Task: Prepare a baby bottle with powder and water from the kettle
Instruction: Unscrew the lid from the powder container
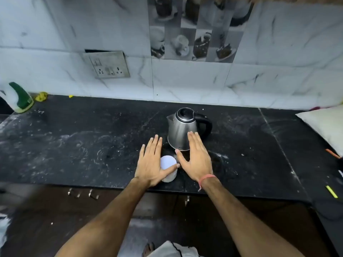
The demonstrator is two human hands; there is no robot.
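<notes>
A steel kettle (181, 129) with a black lid and black handle stands on the black stone counter (74, 145), its handle to the right. In front of it stands a small white container (168, 162) with a flat white top, seen from above. My left hand (151, 162) is stretched flat, palm down, just left of the container, its thumb lying over the container's near edge. My right hand (196, 158) is also flat with fingers apart, held over the counter between container and kettle, its fingertips in front of the kettle's base. Neither hand holds anything. No baby bottle shows.
A white and green spray bottle (19, 98) stands at the far left beside a yellow cloth scrap (41, 96). A wall socket plate (108, 65) sits above the counter. A white cushion-like thing (326, 123) lies at the right. Drawer handles (83, 193) show below the counter edge.
</notes>
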